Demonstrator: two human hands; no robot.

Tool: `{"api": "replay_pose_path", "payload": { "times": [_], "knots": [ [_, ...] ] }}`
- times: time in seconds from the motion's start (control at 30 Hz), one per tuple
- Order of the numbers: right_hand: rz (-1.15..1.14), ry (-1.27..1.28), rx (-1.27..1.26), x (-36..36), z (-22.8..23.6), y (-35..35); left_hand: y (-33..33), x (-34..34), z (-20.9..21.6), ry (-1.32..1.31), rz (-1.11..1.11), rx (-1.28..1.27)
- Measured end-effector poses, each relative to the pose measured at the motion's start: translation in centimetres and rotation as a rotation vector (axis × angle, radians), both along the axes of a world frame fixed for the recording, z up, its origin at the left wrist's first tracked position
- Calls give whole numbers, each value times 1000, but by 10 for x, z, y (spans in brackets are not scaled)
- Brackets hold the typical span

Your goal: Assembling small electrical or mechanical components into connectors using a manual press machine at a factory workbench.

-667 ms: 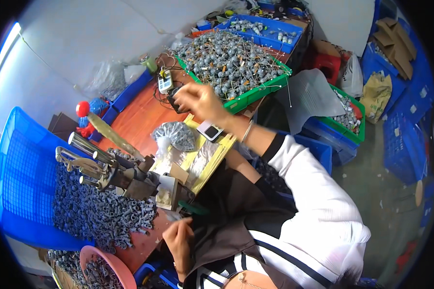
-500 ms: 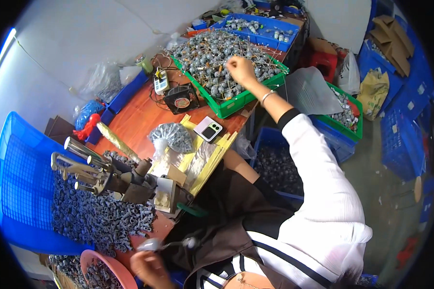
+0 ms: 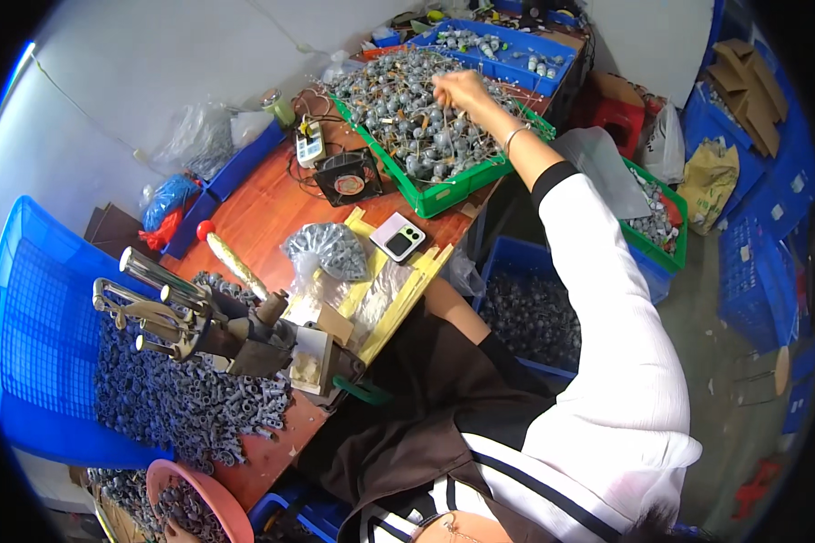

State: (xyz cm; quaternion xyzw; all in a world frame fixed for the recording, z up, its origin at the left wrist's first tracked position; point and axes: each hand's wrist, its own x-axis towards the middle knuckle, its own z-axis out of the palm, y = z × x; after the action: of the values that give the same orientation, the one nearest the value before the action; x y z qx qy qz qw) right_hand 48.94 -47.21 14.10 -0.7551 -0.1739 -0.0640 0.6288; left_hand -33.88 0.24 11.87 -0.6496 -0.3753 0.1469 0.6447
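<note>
My right hand (image 3: 463,91) is stretched out over a green tray (image 3: 444,196) heaped with round grey bulb-like parts (image 3: 417,100) on thin wires. Its fingers are curled together at the heap; whatever they hold is hidden. At the lower left, my left hand (image 3: 179,533) reaches into a pink basin (image 3: 231,507) of dark grey parts, mostly cut off by the frame edge. A hand press with metal bars (image 3: 177,294) and a red-knobbed lever (image 3: 233,262) stands at the table's left. Grey socket-like pieces (image 3: 190,398) are piled around it.
A blue basket (image 3: 41,335) leans behind the pile. A phone (image 3: 397,237), a bag of grey parts (image 3: 326,251), a small fan (image 3: 349,181) and a power strip (image 3: 310,145) lie on the table. A blue bin (image 3: 525,262) stands below, with a green crate (image 3: 675,249) to its right.
My left hand has moved down and left into the pink basin; the blurred grey wired piece beside it is out of sight. My right hand stays over the heap. The lever's knob sits further right.
</note>
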Motion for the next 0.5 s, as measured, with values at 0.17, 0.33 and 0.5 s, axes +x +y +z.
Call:
{"api": "replay_pose_path", "payload": {
  "times": [0.17, 0.33, 0.5],
  "knots": [
    [-45, -187, 281, -4, 78, 20, -24, 37, -26, -1027, -550, -349],
    [-130, -143, -372, 28, 61, 25, -78, 114, -51, -1524, -586, -901],
    [-41, -292, -62, 36, 68, 44, -70, 136, -122, -1274, -538, -856]
  ]
}}
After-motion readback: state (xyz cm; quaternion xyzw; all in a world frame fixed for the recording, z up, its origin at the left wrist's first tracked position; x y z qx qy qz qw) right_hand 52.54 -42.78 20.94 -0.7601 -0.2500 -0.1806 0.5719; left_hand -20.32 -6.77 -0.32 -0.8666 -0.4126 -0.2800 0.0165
